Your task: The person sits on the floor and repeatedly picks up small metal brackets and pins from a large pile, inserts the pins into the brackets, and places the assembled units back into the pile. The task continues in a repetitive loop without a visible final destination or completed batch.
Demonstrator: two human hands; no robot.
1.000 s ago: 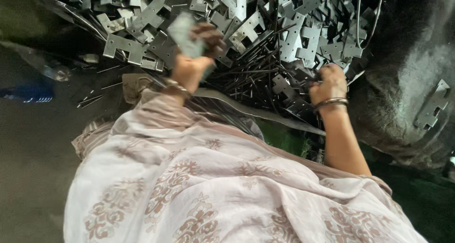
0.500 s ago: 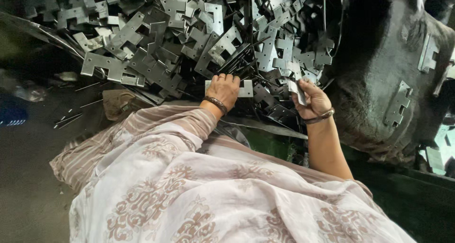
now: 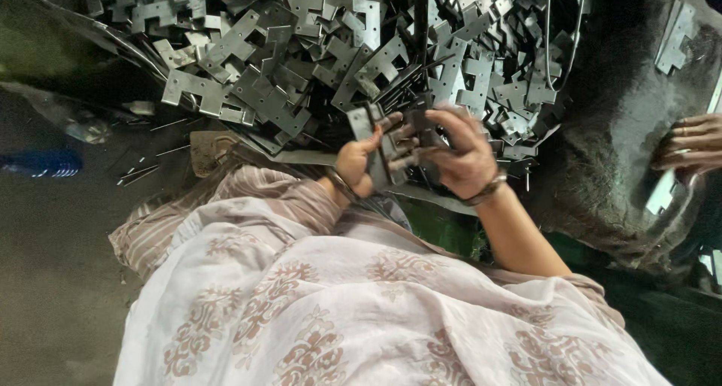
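My left hand [image 3: 359,162] and my right hand [image 3: 460,151] are close together in front of me, both gripping a small stack of flat grey metal plates [image 3: 385,151] held on edge. Just beyond my hands lies a big heap of notched metal plates [image 3: 316,62] of the same kind, spread across the upper part of the view. A bangle sits on each wrist. My lap, covered in pale patterned cloth [image 3: 353,303], fills the lower part of the view.
A dark, dusty sack or mound [image 3: 624,153] rises at the right, with another person's hand [image 3: 696,141] holding a plate at the right edge. A blue object [image 3: 41,163] lies on the dark floor at the left, near thin metal rods [image 3: 154,160].
My hands were apart at the heap's edge, each on plates. They have come together nearer my body, and now both hold one stack of plates.
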